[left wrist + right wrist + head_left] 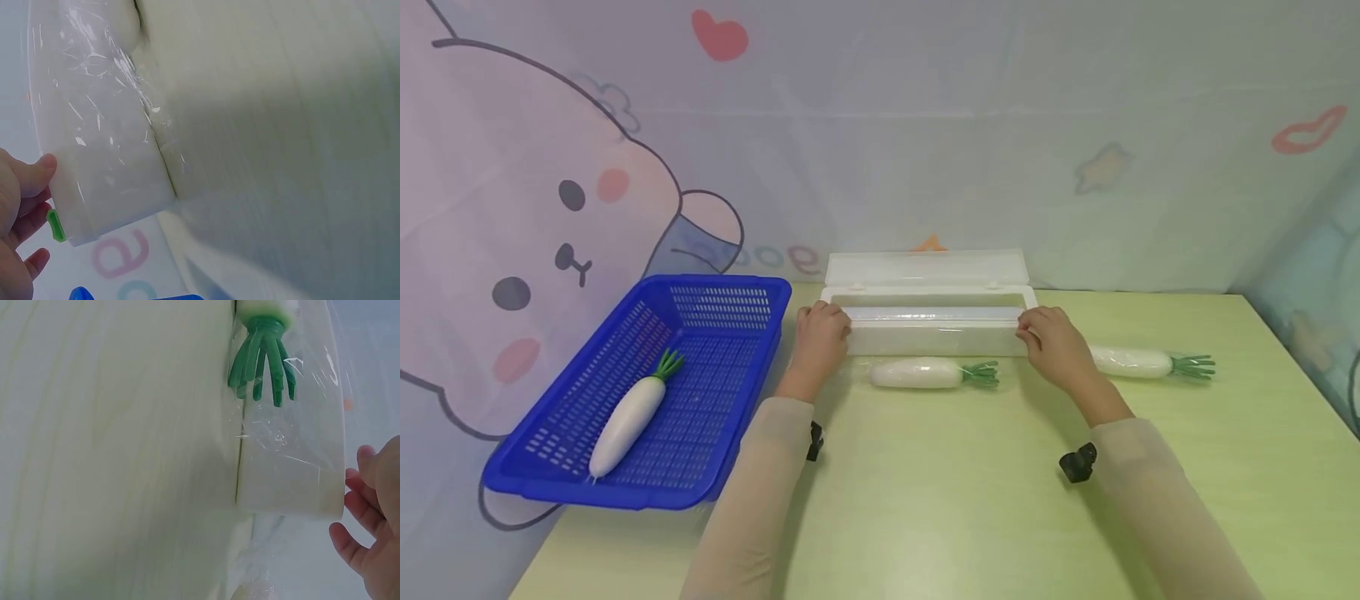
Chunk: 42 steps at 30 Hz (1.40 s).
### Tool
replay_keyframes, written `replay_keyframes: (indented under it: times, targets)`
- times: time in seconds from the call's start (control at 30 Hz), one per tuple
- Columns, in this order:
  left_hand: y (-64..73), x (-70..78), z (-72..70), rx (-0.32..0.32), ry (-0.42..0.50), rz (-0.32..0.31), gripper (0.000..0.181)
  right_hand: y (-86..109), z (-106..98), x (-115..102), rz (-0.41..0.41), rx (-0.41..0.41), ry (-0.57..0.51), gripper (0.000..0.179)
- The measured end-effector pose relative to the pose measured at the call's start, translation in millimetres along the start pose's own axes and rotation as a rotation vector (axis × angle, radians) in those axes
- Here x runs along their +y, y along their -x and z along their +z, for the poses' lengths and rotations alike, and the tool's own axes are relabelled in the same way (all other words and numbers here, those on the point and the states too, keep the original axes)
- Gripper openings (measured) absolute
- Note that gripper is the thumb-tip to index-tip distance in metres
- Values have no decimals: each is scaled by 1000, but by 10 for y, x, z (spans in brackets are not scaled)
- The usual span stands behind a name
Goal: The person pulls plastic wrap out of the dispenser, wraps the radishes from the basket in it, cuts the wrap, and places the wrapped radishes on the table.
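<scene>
A white cling film box stands at the table's back with its lid raised. My left hand is at its left end, thumb and fingers pinching the film's edge along the box rim. At the right end my right hand pinches the film's other corner. Clear cling film drapes down the box front in the left wrist view. A white radish with green leaves lies just before the box under clear film. Close to the left fingers is a green clip-like piece.
A blue basket stands at the left with an unwrapped white radish inside. Beyond my right hand lies another radish in clear film. A printed cloth hangs behind the table.
</scene>
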State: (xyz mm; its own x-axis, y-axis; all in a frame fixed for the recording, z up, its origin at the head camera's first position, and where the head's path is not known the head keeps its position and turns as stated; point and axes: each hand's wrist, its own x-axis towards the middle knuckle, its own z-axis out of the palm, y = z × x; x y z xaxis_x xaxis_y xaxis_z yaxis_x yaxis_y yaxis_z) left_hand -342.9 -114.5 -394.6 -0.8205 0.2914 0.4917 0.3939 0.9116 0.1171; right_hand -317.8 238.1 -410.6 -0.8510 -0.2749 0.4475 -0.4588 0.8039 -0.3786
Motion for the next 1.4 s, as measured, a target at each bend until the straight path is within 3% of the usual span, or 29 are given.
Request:
replay_keyframes:
  times: [0.4, 0.63, 1.0, 1.23, 1.4]
  targets:
    - [125, 17, -82, -18, 52, -15, 10, 131, -104, -42, 61, -74, -99, 10]
    - [293, 119, -180, -6, 73, -44, 8, 242, -150, -41, 43, -67, -120, 9]
    - [642, 213, -290, -28, 70, -80, 8, 507, -231, -208, -19, -86, -123, 5]
    - [803, 208, -273, -130, 38, -89, 5, 659, -187, -256, -56, -135, -102, 5]
    - [857, 168, -225, -211, 43, -102, 5, 706, -74, -213, -58, -224, -90, 6]
